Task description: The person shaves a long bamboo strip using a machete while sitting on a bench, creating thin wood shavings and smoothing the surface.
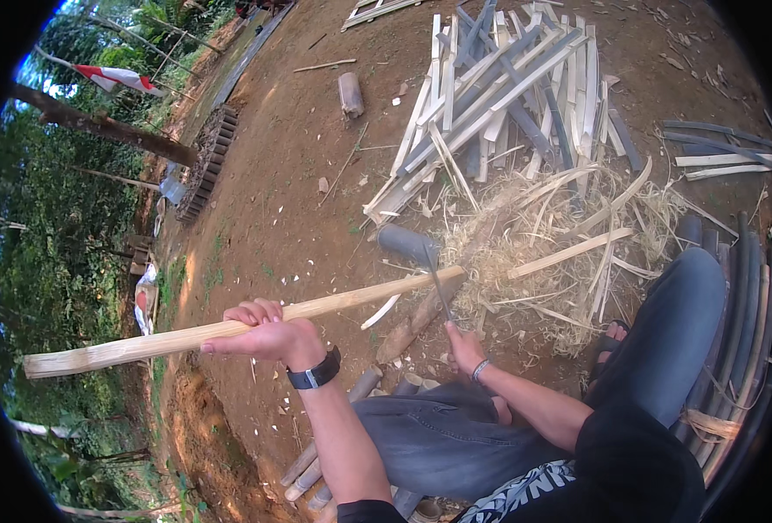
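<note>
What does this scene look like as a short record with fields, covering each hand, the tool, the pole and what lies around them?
Setting: outdoors, bare dirt ground, trees at the left
Left hand: gripping a long pale bamboo pole, a dark watch on its wrist
Right hand: holding a knife, blade up against the pole's far end
Pole: roughly level, running from lower left toward the middle
Ahead: pile of split bamboo strips
Near blade: heap of pale shavings
Right side: dark bamboo lengths beside the person's leg
</note>
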Demonstrator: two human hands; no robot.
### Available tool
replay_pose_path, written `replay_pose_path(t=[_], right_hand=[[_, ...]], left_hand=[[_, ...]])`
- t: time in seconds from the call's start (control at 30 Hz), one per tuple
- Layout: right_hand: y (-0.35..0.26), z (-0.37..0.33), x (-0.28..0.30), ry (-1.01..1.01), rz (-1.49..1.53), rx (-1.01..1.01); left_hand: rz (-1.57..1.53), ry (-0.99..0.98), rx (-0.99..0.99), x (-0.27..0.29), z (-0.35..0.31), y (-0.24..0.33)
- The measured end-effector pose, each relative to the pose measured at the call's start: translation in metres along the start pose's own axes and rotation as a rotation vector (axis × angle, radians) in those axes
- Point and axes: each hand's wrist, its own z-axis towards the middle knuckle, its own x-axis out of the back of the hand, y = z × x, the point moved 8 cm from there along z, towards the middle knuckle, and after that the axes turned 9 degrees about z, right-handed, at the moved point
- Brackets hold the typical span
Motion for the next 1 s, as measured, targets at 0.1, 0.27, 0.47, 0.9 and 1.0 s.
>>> replay_pose_path(t=[0.1, 0.27, 0.47, 0.9, 1.0], right_hand=[[-0.037, -0.042, -0.042, -0.199, -0.17, 0.344], [-0.001, 0.023, 0.029, 0.099, -0.343, 0.21], [-0.027, -0.023, -0.035, -0.192, 0.018, 0.148], [-0.011, 0.018, 0.0, -0.045, 0.029, 0.053], [-0.051, -0.03, -0.043, -0.273, -0.029, 0.133]], left_hand=[[0.011, -0.009, 0.0, 0.002, -0.004, -0.002], [-0.003, -0.047, 0.015, -0.004, -0.007, -0.005], [-0.034, -0.161, -0.024, -0.014, -0.009, 0.009], [-0.215, -0.424, 0.039, -0.015, 0.007, -0.006], [-0.244, -0.478, 0.083, -0.015, 0.003, -0.011]])
